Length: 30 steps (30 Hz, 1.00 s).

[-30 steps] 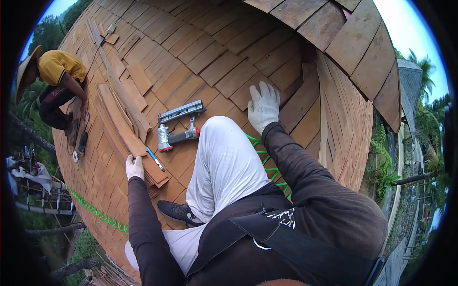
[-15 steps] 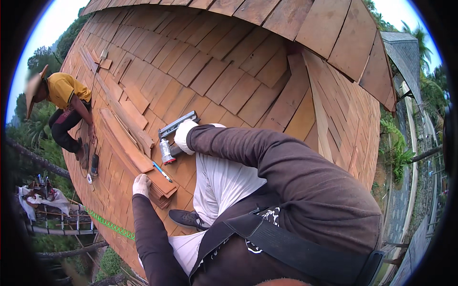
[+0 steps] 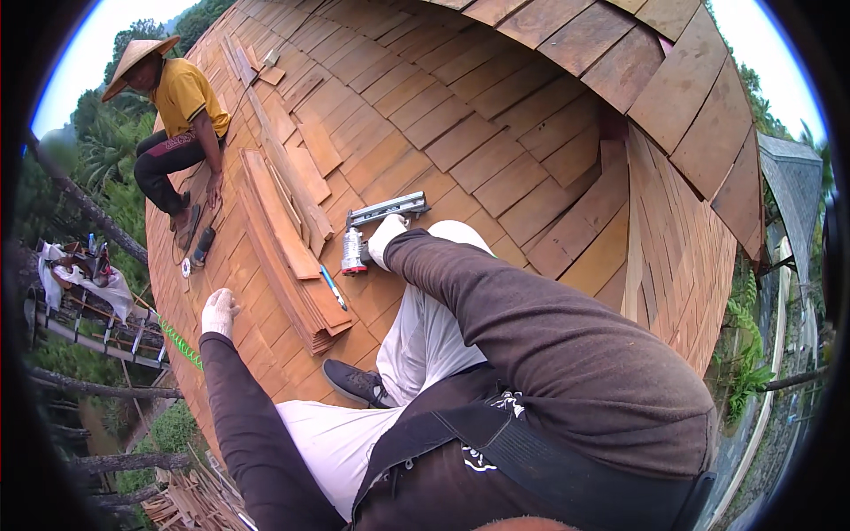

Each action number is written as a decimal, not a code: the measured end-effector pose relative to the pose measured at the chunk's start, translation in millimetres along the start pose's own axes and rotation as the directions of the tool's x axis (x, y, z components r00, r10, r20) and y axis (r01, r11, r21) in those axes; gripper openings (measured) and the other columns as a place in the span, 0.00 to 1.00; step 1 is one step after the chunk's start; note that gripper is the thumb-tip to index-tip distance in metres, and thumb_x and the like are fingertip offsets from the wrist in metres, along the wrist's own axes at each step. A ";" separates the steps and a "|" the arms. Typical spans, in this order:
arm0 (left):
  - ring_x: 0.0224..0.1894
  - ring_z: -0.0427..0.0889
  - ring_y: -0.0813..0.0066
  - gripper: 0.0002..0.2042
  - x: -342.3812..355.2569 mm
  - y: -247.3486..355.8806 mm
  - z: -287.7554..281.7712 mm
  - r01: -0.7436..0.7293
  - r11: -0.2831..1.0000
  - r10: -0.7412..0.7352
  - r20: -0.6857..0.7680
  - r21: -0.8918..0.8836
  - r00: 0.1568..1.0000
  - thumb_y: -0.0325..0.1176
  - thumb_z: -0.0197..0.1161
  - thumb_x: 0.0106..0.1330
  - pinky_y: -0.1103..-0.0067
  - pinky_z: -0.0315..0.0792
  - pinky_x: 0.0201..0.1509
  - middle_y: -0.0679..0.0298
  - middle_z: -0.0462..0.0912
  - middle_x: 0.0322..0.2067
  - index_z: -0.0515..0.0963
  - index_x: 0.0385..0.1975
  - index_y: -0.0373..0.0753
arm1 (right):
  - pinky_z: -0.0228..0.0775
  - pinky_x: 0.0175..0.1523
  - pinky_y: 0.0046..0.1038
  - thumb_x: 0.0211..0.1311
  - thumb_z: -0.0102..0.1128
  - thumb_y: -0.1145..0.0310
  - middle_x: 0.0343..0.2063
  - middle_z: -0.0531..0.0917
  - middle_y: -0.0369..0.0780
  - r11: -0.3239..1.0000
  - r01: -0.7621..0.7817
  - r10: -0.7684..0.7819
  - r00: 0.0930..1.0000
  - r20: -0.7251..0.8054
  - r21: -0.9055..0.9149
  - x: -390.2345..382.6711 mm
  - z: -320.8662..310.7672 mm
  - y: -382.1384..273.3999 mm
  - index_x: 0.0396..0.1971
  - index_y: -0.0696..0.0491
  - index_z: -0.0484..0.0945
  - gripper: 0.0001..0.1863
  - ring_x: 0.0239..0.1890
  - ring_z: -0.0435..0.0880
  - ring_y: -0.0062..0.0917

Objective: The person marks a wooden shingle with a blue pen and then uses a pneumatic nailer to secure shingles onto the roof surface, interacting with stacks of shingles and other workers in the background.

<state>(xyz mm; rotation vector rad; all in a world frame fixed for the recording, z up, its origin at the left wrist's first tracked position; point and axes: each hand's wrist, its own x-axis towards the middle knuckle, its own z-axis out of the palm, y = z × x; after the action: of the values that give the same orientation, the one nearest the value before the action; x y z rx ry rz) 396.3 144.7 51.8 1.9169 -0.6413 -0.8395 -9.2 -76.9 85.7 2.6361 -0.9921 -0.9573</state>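
Observation:
My right hand (image 3: 387, 237) wears a white glove and is closed around the grip of a silver and grey nail gun (image 3: 354, 252), whose long magazine lies across the wooden shingles. To the left of a stack of wooden shingles (image 3: 276, 232), my gloved left hand (image 3: 220, 312) is held over the roof with its fingers loosely apart and nothing visible in it. On the near end of the stack lies a slim blue, pen-like tool (image 3: 333, 288).
Wooden shingles (image 3: 416, 115) cover the curved roof, with an overhanging shingled edge (image 3: 602, 49) at upper right. A co-worker in a yellow shirt (image 3: 188, 93) sits at left beside a grinder-like tool (image 3: 204, 246). A green coiled hose (image 3: 181, 343) runs over the left roof edge.
My left hand has left the near end of the shingle stack and moved left. The nail gun stays in my right hand. The view has shifted, and the co-worker's head is raised.

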 end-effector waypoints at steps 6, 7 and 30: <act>0.38 0.81 0.73 0.21 0.4 5.9 -2.4 -0.067 0.995 0.058 0.113 0.077 0.992 0.40 0.62 0.70 0.73 0.81 0.45 0.62 0.80 0.37 0.77 0.56 0.31 | 0.77 0.54 0.39 0.68 0.55 0.62 0.44 0.89 0.44 0.983 0.027 0.028 0.956 -0.292 0.182 -3.1 1.3 24.0 0.57 0.55 0.79 0.21 0.47 0.89 0.39; 0.38 0.81 0.73 0.21 1.9 10.2 6.7 -0.079 0.995 0.072 0.117 0.056 0.990 0.40 0.62 0.70 0.73 0.81 0.45 0.62 0.80 0.37 0.77 0.56 0.31 | 0.78 0.54 0.40 0.67 0.56 0.62 0.44 0.89 0.45 0.978 0.006 0.066 0.941 -0.332 0.211 -3.1 5.0 33.7 0.57 0.55 0.78 0.21 0.46 0.89 0.40; 0.28 0.80 0.78 0.20 25.3 -56.2 16.6 0.128 0.980 -0.132 -0.013 -0.153 0.991 0.41 0.61 0.71 0.81 0.73 0.32 0.68 0.81 0.35 0.78 0.58 0.39 | 0.79 0.29 0.38 0.67 0.64 0.63 0.17 0.75 0.38 -0.553 0.439 0.766 0.602 0.224 0.709 -299.9 41.0 244.1 0.38 0.56 0.76 0.12 0.18 0.77 0.30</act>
<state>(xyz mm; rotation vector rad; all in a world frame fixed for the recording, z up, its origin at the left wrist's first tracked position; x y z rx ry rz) 404.7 142.5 -11.4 1.8418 -0.4285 -0.9199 -336.9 -68.9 295.0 1.8125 -2.8292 2.5479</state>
